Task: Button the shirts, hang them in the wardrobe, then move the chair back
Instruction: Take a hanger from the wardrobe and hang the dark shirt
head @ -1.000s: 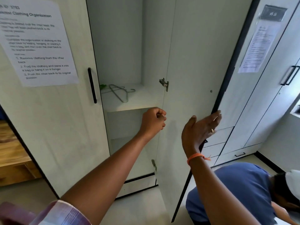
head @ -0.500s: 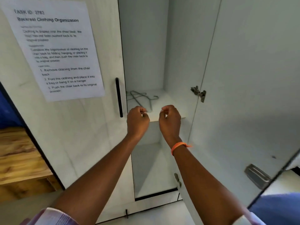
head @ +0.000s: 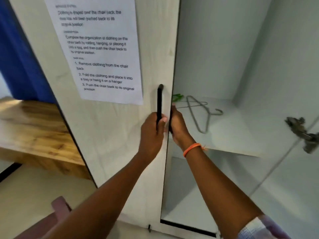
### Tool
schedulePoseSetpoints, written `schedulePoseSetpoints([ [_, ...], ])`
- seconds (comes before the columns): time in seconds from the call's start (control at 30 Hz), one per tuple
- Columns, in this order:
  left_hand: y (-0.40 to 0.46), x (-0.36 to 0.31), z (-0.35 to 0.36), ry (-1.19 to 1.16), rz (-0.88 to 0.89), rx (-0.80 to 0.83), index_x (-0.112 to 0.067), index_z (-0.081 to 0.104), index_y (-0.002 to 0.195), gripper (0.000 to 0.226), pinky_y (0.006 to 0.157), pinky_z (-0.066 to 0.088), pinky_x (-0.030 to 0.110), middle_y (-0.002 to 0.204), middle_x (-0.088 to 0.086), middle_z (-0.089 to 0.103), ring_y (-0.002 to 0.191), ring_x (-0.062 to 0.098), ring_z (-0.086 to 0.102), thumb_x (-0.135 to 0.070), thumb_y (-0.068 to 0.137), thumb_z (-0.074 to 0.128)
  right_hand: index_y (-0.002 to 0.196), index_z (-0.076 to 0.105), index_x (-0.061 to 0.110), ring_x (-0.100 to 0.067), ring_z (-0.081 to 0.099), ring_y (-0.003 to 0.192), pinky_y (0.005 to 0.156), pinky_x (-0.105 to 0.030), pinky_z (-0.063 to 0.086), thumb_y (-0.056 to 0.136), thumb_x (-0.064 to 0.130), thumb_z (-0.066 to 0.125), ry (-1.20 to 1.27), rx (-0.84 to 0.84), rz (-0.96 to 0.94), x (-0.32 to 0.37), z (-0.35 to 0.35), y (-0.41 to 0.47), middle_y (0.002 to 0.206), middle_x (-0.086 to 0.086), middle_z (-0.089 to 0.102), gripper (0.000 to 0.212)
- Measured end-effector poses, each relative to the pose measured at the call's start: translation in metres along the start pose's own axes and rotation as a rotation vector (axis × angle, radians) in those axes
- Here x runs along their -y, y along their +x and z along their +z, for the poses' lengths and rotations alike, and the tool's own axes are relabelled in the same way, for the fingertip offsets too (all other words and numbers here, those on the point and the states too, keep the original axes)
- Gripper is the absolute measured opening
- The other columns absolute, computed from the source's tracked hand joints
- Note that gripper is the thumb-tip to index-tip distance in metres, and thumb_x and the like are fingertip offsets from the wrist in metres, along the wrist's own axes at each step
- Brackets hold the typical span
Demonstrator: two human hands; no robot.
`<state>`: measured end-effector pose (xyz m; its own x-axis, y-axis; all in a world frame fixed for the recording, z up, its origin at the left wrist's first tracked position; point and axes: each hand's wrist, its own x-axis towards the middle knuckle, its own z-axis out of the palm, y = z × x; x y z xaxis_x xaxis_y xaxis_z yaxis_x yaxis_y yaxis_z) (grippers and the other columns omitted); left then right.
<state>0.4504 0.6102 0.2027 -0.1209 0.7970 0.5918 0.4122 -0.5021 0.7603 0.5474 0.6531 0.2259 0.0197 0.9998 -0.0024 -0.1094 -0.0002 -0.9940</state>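
No shirt or chair is in view. The pale wardrobe's left door (head: 120, 135) is in front of me, with a black vertical handle (head: 159, 97). My left hand (head: 151, 131) grips the lower part of that handle. Just to its right, my right hand (head: 178, 125), with an orange band on the wrist, holds the door's free edge with its fingers tucked behind it. On the shelf (head: 233, 135) inside lie a grey wire hanger (head: 201, 116) and, further back, something green (head: 177, 97) half hidden by the door.
A printed instruction sheet (head: 103, 54) is taped to the left door. The right door stands open, and its metal hinge (head: 302, 133) shows at the right. A wooden desk (head: 31, 131) and blue fabric (head: 19, 57) are at the left. A lower compartment (head: 189, 195) opens below the shelf.
My view swung left and closer to the wardrobe. Both hands moved from in front of the shelf onto the left door, the left onto its handle and the right onto its edge.
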Motion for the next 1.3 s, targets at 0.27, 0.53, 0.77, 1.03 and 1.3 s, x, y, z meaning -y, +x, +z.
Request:
schedulePoseSetpoints([
  [0.27,-0.001,-0.022,-0.026,-0.147,-0.159,0.168,-0.008,0.063,0.094,0.021,0.064,0.054,0.021,0.073,0.002,0.068,0.069,0.011,0.068,-0.023,0.102,0.051,0.063,0.054,0.016,-0.011,0.032,0.033,0.035,-0.017,0.029,0.102,0.028,0.034,0.312,0.079,-0.036,-0.009,0.014,-0.015,0.042,0.0,0.036,0.045],
  [0.53,-0.051,-0.042,-0.088,-0.267,-0.207,0.248,-0.005,0.066,0.09,0.039,0.07,0.057,0.034,0.073,0.011,0.068,0.069,0.024,0.068,-0.035,0.103,0.045,0.095,0.068,0.011,-0.013,0.062,0.062,0.057,-0.029,0.049,0.101,0.064,0.021,0.14,0.029,-0.153,-0.027,0.041,-0.088,0.065,0.0,0.063,0.071],
  [0.77,-0.108,-0.046,-0.191,-0.325,-0.227,0.287,-0.004,0.065,0.086,0.026,0.073,0.057,0.044,0.073,0.012,0.067,0.071,0.027,0.066,-0.026,0.098,0.059,0.079,0.059,0.018,-0.01,0.061,0.064,0.059,-0.029,0.051,0.093,0.062,0.048,-0.13,0.041,-0.579,-0.046,0.103,-0.185,0.066,0.004,0.06,0.047],
  [1.03,-0.16,-0.052,-0.3,-0.246,-0.266,0.069,0.002,0.066,0.087,0.017,0.069,0.059,0.035,0.075,0.008,0.064,0.074,0.017,0.065,-0.008,0.097,0.058,0.152,0.034,0.008,-0.022,0.048,0.137,0.111,-0.049,0.041,0.098,0.04,0.055,-0.086,0.253,-0.663,-0.068,0.201,-0.246,0.147,-0.011,0.05,0.066],
  [1.3,-0.183,-0.03,-0.382,-0.124,-0.327,-0.232,0.017,0.061,0.099,0.039,0.069,0.048,0.036,0.079,0.019,0.057,0.073,0.025,0.053,-0.022,0.097,0.058,0.159,0.0,0.014,-0.02,-0.007,0.154,0.12,-0.036,-0.003,0.101,0.039,0.051,-0.305,0.334,-0.704,-0.081,0.304,-0.278,0.167,-0.01,-0.001,0.081],
])
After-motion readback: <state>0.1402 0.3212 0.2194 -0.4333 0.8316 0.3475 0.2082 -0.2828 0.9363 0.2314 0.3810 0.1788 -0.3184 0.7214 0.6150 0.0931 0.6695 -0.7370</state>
